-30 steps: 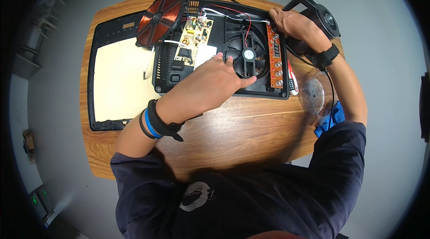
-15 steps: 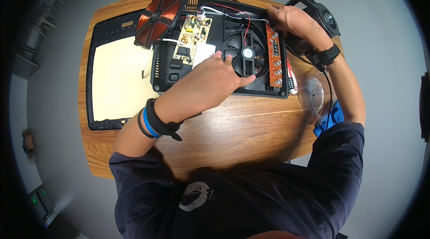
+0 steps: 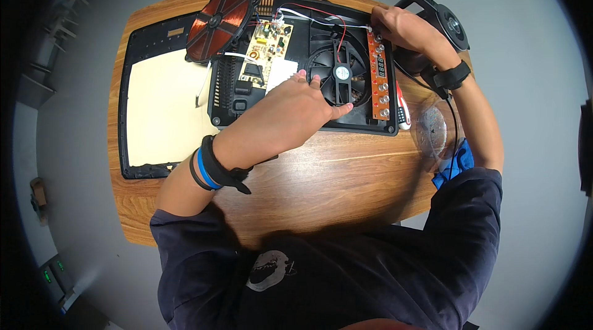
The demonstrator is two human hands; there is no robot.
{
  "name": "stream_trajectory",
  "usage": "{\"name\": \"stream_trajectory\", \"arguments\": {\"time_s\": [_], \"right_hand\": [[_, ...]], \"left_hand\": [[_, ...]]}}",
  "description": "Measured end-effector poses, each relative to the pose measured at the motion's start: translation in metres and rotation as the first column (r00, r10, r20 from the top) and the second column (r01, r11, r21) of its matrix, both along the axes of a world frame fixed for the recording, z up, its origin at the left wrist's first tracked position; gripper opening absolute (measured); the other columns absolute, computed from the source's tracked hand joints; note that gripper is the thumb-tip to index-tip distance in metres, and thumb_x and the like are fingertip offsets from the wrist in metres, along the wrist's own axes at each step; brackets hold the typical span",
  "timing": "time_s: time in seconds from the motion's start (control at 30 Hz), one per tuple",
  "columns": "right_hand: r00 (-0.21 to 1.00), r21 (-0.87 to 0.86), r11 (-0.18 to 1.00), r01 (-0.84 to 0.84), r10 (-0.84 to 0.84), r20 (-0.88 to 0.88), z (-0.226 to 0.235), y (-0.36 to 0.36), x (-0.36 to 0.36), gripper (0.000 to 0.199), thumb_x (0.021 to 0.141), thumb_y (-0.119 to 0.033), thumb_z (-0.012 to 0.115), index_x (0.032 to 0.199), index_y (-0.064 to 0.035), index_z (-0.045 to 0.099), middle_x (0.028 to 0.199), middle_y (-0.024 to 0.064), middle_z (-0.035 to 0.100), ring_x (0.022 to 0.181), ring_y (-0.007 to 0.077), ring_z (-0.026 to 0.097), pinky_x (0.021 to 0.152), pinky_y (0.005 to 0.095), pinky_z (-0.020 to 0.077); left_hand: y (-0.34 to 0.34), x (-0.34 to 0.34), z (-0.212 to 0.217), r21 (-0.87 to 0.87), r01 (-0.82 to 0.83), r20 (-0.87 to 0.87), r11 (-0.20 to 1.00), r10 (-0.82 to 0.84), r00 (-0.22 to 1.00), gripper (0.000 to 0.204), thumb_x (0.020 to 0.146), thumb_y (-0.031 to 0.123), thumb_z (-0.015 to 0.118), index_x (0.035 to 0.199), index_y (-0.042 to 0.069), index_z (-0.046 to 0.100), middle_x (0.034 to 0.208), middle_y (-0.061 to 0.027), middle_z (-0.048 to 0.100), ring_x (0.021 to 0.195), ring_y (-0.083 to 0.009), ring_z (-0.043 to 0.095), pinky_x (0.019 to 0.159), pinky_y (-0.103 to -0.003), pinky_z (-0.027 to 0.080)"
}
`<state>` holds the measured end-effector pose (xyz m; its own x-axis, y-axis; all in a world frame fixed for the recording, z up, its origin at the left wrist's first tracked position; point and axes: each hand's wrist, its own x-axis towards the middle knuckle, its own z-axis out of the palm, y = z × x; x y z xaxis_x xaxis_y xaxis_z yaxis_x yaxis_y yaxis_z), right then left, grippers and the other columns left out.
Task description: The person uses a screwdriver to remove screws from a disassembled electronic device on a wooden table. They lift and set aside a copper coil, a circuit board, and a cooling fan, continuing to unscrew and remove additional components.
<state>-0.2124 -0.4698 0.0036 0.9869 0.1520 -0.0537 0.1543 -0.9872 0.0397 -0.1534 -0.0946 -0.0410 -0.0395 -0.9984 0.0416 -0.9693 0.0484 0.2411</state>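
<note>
An opened induction cooker base point(image 3: 247, 98) — a black plastic shell with its insides bared — lies on the wooden table point(image 3: 346, 175), and everything else is best placed against it. The left hand point(image 3: 290, 114) rests palm-down across the middle of the shell, fingers loosely spread and holding nothing, the fingertips point(image 3: 343, 109) touching the lower rim of the round black cooling fan point(image 3: 341, 73) that sits in the shell's right half. The right hand point(image 3: 401, 27) is curled at the shell's far right corner, at the top end of the narrow orange control board point(image 3: 378, 76) that runs down the shell's right edge; whether it actually pinches the board or a wire there I cannot tell. A yellow circuit board point(image 3: 267, 46) sits in the shell's left half, with red and white wires point(image 3: 321, 15) crossing from it toward the control board. The copper coil point(image 3: 219, 18) is tipped up and leans over the shell's upper left corner. Just left of the shell lies the black-framed top plate point(image 3: 157, 107), its pale underside up. A red-and-white screwdriver point(image 3: 401, 107) lies just beside the shell's right edge, and a clear plastic container point(image 3: 435, 129) stands a little farther right — at the table's edge.
</note>
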Motion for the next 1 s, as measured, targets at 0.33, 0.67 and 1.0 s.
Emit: {"name": "stream_trajectory", "arguments": {"time_s": [0.33,0.67,1.0], "right_hand": [[0.997,-0.037,0.997,0.067,-0.069,-0.045,0.002,0.007,0.001,0.017,0.104,-0.010,0.074,0.115,0.0017,0.070,0.104,0.0232,0.078,0.098,0.0441,0.077,0.084,0.0497,0.0636],[0.998,-0.031,0.999,-0.031,0.033,0.050,0.000,0.003,-0.001,0.018,0.097,-0.005,0.081,0.109,0.0005,0.070,0.097,0.0200,0.077,0.098,0.0441,0.076,0.085,0.0513,0.0626],[0.989,-0.034,0.997,-0.070,0.074,0.125,-0.002,0.004,-0.004,0.024,0.093,-0.003,0.083,0.112,0.0004,0.069,0.101,0.0205,0.077,0.101,0.0454,0.076,0.087,0.0511,0.0626]], "left_hand": [[0.002,0.000,-0.002,-0.032,-0.003,0.021,0.999,0.004,1.000,0.081,0.098,-0.007,0.059,0.169,0.033,0.062,0.154,-0.0459,0.060,0.142,-0.0596,0.064,0.130,-0.059,0.047],[0.000,-0.001,-0.003,-0.045,-0.002,0.021,0.999,0.003,1.000,0.080,0.098,-0.006,0.059,0.168,0.032,0.064,0.154,-0.0461,0.060,0.142,-0.0596,0.065,0.130,-0.058,0.047],[0.001,-0.001,-0.004,-0.040,-0.004,0.010,0.999,0.005,1.000,0.084,0.096,-0.008,0.060,0.169,0.032,0.062,0.157,-0.0459,0.058,0.145,-0.0604,0.062,0.131,-0.059,0.046]]}}
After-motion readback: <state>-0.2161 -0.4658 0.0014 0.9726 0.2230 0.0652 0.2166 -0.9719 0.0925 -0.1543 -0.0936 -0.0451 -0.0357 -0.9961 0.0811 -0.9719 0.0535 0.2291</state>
